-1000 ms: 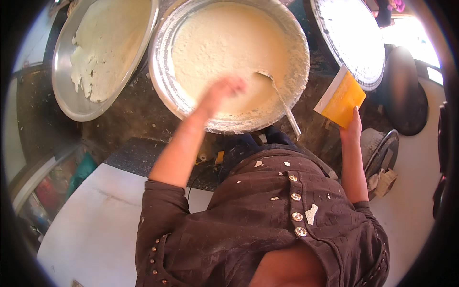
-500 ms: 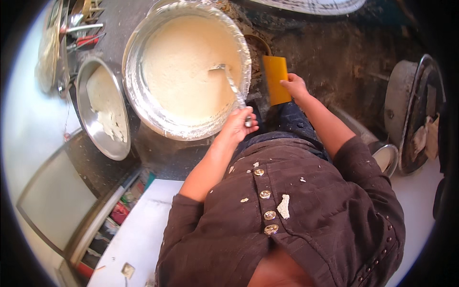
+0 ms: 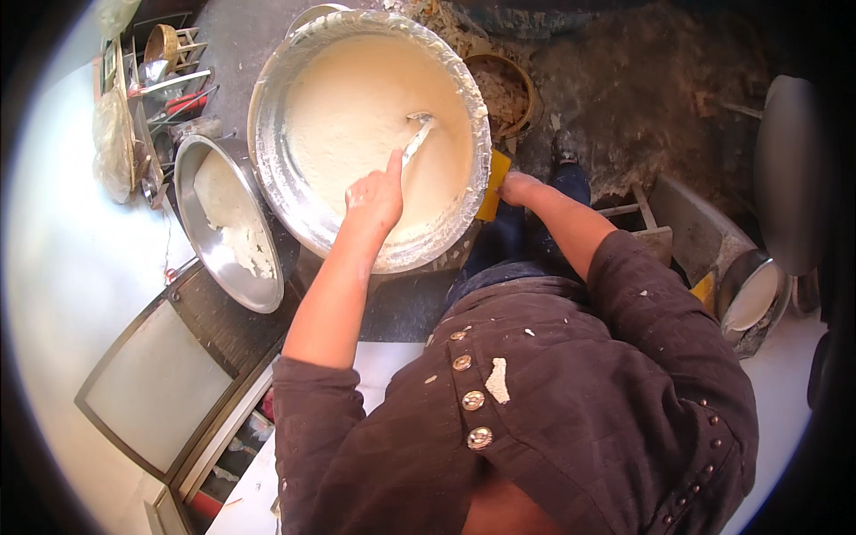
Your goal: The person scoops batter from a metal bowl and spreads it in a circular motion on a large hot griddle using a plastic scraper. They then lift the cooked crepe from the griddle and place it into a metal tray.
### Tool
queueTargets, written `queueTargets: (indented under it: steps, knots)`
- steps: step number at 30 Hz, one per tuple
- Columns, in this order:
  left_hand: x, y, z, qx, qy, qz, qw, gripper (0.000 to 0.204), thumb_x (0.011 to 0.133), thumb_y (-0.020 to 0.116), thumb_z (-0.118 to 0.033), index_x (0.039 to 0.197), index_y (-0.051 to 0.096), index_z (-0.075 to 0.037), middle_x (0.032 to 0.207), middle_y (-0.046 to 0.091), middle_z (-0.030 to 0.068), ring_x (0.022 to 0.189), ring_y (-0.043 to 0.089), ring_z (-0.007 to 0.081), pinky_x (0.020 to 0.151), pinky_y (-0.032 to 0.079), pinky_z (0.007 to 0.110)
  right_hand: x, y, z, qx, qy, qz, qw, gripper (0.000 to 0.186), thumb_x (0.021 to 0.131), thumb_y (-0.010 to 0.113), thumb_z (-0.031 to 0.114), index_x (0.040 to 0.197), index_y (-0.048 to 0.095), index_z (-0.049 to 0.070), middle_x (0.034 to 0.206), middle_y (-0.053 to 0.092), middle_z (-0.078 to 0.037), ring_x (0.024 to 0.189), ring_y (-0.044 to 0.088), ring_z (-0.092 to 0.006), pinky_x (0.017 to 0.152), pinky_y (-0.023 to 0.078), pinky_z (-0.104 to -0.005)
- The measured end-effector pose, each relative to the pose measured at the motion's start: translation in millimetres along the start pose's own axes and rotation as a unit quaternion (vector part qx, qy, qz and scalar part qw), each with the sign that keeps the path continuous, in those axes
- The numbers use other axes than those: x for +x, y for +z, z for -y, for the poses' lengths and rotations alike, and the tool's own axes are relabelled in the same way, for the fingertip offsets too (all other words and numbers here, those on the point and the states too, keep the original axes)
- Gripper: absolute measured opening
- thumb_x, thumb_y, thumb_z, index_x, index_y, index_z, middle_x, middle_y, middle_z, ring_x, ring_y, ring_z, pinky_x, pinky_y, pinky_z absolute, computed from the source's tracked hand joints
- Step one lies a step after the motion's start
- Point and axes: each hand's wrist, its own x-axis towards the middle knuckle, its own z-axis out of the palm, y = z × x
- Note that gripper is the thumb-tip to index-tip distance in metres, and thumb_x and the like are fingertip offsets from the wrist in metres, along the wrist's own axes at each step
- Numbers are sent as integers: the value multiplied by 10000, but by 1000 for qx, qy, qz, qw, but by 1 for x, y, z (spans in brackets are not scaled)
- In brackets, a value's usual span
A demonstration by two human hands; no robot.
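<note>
A large metal pot [image 3: 267,178] holds pale, thick batter [image 3: 348,107]. My left hand [image 3: 374,198] is over the pot, closed around the handle of a metal ladle [image 3: 417,135], whose head rests in the batter near the right inner side. My right hand [image 3: 519,189] grips a flat yellow scraper [image 3: 490,203] just outside the pot's right rim. To the left of the pot a tilted metal basin [image 3: 272,294] holds a layer of pale, broken residue.
Stacked utensils and frames [image 3: 165,80] lie at the upper left. A round brown container [image 3: 499,94] sits behind the pot's right side. A wooden frame [image 3: 649,234] and a metal bowl [image 3: 749,299] are at the right. A panel [image 3: 152,383] lies lower left.
My left hand moved from empty over the batter onto the ladle's handle, and its head now sits farther back. My right hand with the scraper came in beside the pot. The view has shifted.
</note>
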Motion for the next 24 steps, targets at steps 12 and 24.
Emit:
queueTargets:
  steps: [12,24]
  knots:
    - [2,63,47,-221,-7,-5,975,401,839,386,-199,1229,404,-109,870,599,246,756,604,366,696,462,457,-196,-77,-59,351,98,-370,855,426,749,574,304,1106,578,71,1096,577,-152,1041,536,-273,885,416,-348]
    - [39,108,1,-415,-48,-12,909,399,787,381,-88,1171,432,5,659,539,120,418,495,197,389,414,324,-436,52,-310,262,455,-665,532,405,727,532,233,1077,567,32,1030,592,-164,1000,539,-298,874,403,-350]
